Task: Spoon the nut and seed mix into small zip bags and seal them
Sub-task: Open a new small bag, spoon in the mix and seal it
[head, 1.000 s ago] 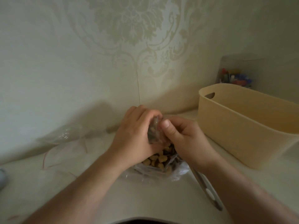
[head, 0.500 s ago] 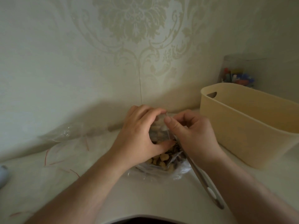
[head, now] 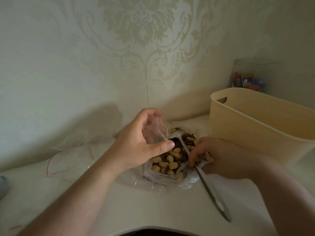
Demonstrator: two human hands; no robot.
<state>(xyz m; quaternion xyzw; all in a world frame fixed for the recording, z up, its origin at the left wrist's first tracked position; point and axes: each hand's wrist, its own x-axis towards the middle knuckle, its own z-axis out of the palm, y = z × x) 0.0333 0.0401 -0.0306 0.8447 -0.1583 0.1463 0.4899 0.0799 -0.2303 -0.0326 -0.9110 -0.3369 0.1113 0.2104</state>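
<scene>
From the head camera, the left hand (head: pixel 136 143) is raised above the white tabletop (head: pixel 129 205), its thumb and curled fingers pinching a small clear zip bag (head: pixel 156 132) with a red seal line along its mouth. The bag's mouth gapes towards the right, and something dark shows low inside it. Just below and to the right lies a larger clear bag (head: pixel 163 176), open and resting on the tabletop, full of nut and seed mix (head: pixel 172 159): pale cashew-shaped nuts among dark striped seeds.

The right hand (head: pixel 219 157) reaches down at the right edge of that large bag, fingers bent towards a long-handled spoon (head: pixel 209 189). The fingertips touch or close around its shaft, but whether they actually grip it cannot be told. The spoon's bowl end lies in the mix, and its grey handle runs out over the tabletop towards the near right.

A beige plastic basket (head: pixel 255 132) with a handle slot stands at the right. Behind it is a clear container (head: pixel 250 77) holding small coloured items. Spare empty zip bags (head: pixel 71 155) with red seal lines lie flat at the left, near the patterned wallpaper (head: pixel 139 31).
</scene>
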